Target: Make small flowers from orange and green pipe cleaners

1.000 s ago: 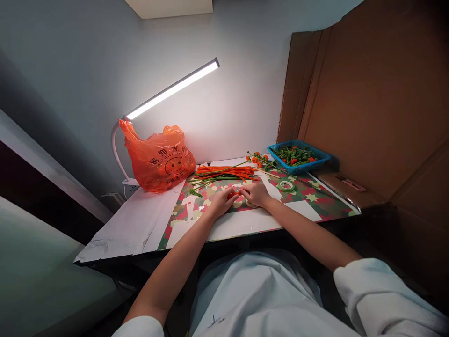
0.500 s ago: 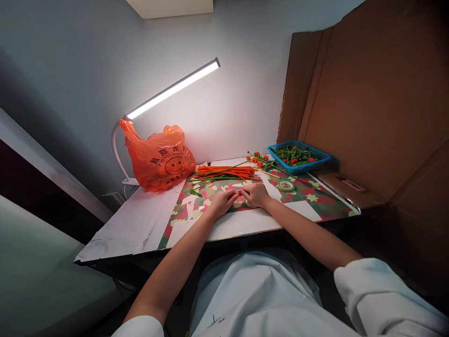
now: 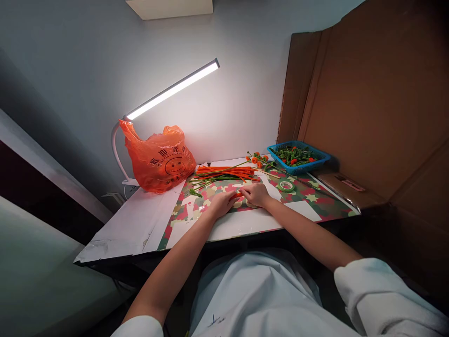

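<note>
My left hand (image 3: 222, 204) and my right hand (image 3: 257, 194) meet close together just above the table's front half. Pinched between their fingertips is a short orange pipe cleaner (image 3: 239, 194), mostly covered by the fingers. Beyond the hands lies a bundle of orange pipe cleaners (image 3: 224, 171), with green pipe cleaners (image 3: 213, 179) along its near side. Under my right hand shows the edge of a pale, rounded thing I cannot make out. A roll of green tape (image 3: 286, 186) rests to the right of my right hand.
Orange flowers on green stems (image 3: 258, 160) lie near a blue basket (image 3: 298, 169) of green and orange pieces. An orange plastic bag (image 3: 159, 161) stands at left beside a lit lamp (image 3: 171, 89). A small green piece (image 3: 195, 192) lies left. Cardboard (image 3: 368, 103) walls the right side.
A little more of the orange pipe cleaner shows between my fingertips. My fingers have shifted slightly; both arms stay in place.
</note>
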`<state>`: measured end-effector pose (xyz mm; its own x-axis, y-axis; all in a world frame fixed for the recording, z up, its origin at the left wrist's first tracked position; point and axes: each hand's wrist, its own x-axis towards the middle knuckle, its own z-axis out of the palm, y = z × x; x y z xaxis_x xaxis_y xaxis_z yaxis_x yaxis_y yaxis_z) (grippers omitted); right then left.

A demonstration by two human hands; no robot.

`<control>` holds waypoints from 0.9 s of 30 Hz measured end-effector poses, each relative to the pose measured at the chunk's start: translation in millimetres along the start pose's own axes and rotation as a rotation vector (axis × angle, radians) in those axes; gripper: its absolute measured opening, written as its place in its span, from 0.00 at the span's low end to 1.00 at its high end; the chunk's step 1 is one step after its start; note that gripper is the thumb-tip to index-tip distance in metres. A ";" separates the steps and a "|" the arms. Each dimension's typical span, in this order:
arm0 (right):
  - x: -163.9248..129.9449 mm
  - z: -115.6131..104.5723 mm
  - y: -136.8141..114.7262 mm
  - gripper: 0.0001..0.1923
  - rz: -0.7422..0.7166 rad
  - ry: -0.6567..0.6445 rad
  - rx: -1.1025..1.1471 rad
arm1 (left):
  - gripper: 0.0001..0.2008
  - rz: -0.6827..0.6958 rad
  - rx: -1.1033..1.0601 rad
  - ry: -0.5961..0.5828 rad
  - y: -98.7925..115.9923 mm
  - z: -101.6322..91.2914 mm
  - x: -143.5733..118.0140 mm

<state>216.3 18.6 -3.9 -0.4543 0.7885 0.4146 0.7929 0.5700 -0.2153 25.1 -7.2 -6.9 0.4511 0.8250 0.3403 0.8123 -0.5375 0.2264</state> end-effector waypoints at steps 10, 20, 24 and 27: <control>0.4 0.3 -0.9 0.22 0.015 -0.014 0.009 | 0.14 0.001 0.030 -0.002 -0.7 0.8 -0.1; 0.5 -6.6 -1.8 0.25 0.089 -0.075 0.056 | 0.10 0.011 0.078 -0.062 6.4 -0.1 0.6; 0.4 -8.4 -2.6 0.26 0.092 -0.078 0.051 | 0.11 0.041 0.060 -0.070 3.9 0.1 1.0; 0.5 -8.6 -2.3 0.26 0.095 -0.081 0.076 | 0.11 0.059 0.061 -0.080 3.8 -0.2 1.3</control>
<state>217.7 15.8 4.5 -0.4126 0.8540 0.3170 0.8021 0.5055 -0.3179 28.7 -8.2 -5.4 0.5249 0.8047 0.2773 0.8033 -0.5761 0.1512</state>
